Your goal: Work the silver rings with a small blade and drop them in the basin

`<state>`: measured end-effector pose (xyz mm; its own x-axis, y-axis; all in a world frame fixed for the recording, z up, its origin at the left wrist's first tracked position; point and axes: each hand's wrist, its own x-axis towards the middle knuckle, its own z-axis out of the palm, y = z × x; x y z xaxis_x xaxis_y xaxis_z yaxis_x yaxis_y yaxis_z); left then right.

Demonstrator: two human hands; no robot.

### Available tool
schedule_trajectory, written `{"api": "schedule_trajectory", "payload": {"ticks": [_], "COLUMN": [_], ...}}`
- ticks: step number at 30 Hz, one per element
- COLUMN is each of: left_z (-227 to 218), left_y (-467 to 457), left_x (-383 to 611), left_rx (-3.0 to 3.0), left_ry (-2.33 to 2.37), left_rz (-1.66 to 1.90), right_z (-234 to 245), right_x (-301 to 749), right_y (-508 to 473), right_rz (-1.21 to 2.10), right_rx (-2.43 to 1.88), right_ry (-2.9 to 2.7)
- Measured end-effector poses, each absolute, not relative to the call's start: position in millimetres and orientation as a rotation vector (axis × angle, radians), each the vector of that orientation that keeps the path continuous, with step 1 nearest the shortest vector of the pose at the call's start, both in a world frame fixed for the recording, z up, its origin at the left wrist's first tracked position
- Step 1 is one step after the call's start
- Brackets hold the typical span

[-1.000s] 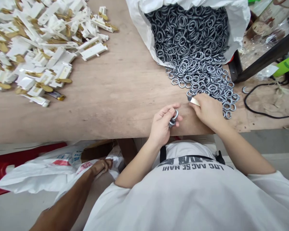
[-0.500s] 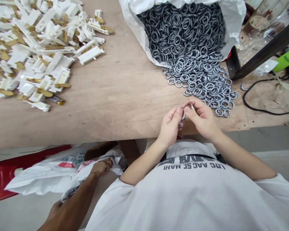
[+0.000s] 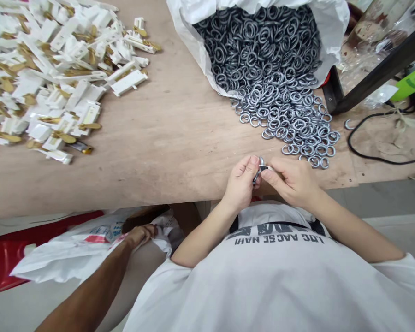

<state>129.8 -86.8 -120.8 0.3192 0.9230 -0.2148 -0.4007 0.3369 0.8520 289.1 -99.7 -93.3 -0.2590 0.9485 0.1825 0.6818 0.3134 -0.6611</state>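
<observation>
My left hand is closed on grey rings that stick out past the thumb and fingers; how many it holds I cannot tell. Facing it, my right hand pinches a small knife with a dark blade, its handle mostly hidden by the fingers. The blade lies against the rings between the two hands. Both hands are just above the table's front edge, in front of a heap of loose grey rings.
The heap spills from a white sack on the wooden table. White plastic parts with brass tabs are piled at left. A dark metal post and black cable are at right. A co-worker's hand grips a white bag below.
My right hand has turned and come down slightly, bringing the knife blade from pointing upward to lying against the rings. The co-worker's hand has shifted a little left.
</observation>
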Motion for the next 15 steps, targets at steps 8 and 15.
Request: {"api": "schedule_trajectory", "payload": {"ticks": [8, 15], "left_z": [-115.6, -115.5], "left_y": [-88.6, -69.1], "left_x": [112.6, 92.6], "left_rx": [0.751, 0.505], "left_ry": [0.761, 0.805], "left_rz": [0.918, 0.952], "right_z": [-107.2, -108.2], "right_x": [304.3, 299.8], "right_y": [-35.8, -8.5], "right_rz": [0.264, 0.157], "right_rx": [-1.987, -1.997], "right_ry": [-2.052, -2.167]}}
